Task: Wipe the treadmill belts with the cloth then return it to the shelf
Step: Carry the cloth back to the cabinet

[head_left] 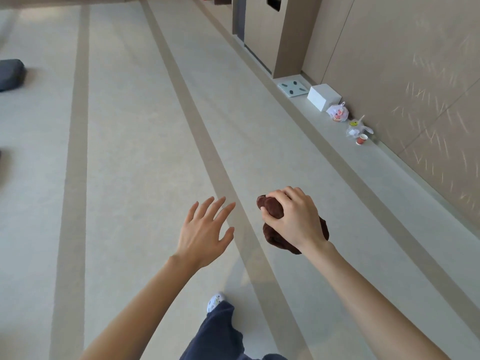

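The right hand clutches the bunched dark-brown fabric cloth in curled fingers above the pale tan-striped floor, while the left hand hangs empty with fingers spread, so the cloth's loose lower folds could slip free and drop, with no treadmill or shelf in sight.

A dark reddish-brown cloth stood out against a pale grey floor crossed by long beige stripes. The wall was tan, flecked with faint pale streaks. Along its foot sat a plain white box, a whitish scale marked with dark dots, a clear bag showing pink and red print, and a red cup (pale inside). The cabinet beyond was beige with black openings. Trousers were navy, the shoe white with faint coloured markings, and a cushion at the left edge dark grey.
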Tool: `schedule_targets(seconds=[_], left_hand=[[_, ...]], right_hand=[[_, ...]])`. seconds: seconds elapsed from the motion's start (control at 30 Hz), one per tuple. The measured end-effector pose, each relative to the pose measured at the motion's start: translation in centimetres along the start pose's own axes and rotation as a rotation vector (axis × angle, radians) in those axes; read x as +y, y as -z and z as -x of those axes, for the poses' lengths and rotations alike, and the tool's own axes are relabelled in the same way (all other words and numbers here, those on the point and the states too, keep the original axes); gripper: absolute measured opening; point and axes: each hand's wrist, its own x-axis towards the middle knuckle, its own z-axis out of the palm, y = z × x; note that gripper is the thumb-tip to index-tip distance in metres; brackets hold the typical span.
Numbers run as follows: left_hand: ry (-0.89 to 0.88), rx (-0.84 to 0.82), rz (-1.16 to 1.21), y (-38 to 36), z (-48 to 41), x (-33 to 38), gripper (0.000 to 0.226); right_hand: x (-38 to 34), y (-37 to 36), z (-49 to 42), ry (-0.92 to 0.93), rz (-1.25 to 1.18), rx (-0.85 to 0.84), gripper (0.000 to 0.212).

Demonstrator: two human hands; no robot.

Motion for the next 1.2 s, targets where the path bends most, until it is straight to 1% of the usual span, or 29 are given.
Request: schedule_targets(seconds=[0.23, 0.4, 0.53, 0.83, 1.03, 1.2], left_hand=[[-0.032, 0.026, -0.01, 2.3, -10.6, -6.4, 0.054], [-0.022, 0.017, -0.006, 1.8, -16.5, -9.8, 0.052], [-0.005, 0.002, -0.009, 1.0, -22.0, -12.0, 0.053], [-0.003, -0.016, -0.012, 1.6, -38.3, -15.0, 0.054], [0.002, 0.024, 0.002, 2.3, -49.1, -16.2, 0.053], [0.027, 0.033, -0.005, 2.7, -55.8, -19.0, 0.054]], right_hand=[[-0.1, -4.2, -11.7, -0.018, 0.016, 0.041, 0.021], [0.9, -7.0, -18.2, 0.0, 0.019, 0.014, 0.021], [2.9, -9.7, -23.6, -0.003, 0.025, -0.027, 0.021], [8.4, -13.3, -39.9, 0.004, -0.009, -0.024, 0.02], [12.2, -15.5, -50.0, 0.041, -0.003, -0.027, 0.021], [14.2, -17.6, -56.7, 0.054, -0.013, -0.033, 0.021]])
